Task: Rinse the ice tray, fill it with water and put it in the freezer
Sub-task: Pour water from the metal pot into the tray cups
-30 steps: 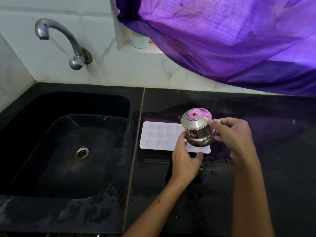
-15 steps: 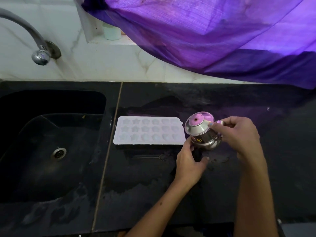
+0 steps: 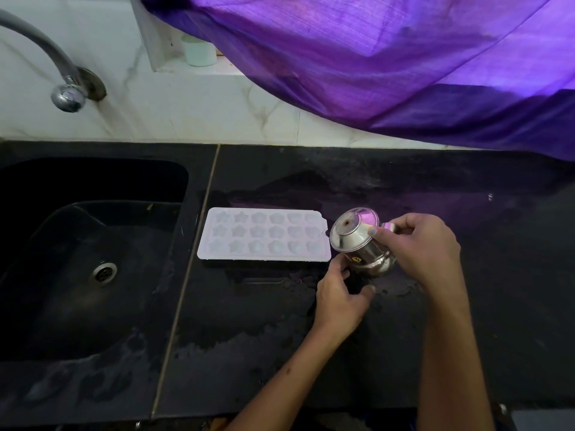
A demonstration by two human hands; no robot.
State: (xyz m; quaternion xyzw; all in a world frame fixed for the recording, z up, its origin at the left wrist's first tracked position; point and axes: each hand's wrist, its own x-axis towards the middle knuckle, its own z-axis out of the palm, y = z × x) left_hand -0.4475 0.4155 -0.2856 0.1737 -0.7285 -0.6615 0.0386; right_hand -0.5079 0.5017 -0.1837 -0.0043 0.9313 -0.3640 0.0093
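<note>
A white ice tray (image 3: 264, 236) with star-shaped and round cells lies flat on the black counter, just right of the sink. A small steel jug (image 3: 357, 244) with a lid is tipped toward the tray's right end. My right hand (image 3: 420, 247) grips its handle, with the thumb on the rim. My left hand (image 3: 339, 290) is below the jug, its fingertips touching the jug's lower side and its thumb held apart. I cannot tell whether water is coming out.
A black sink (image 3: 93, 259) with a steel drain (image 3: 102, 273) is on the left, under a curved tap (image 3: 62, 85) on the marble wall. A purple curtain (image 3: 373, 57) hangs over the back right. The counter (image 3: 280, 353) is wet around the tray.
The jug has moved from over the tray's right part to just off its right end and has tipped further toward the tray. Both hands moved with it.
</note>
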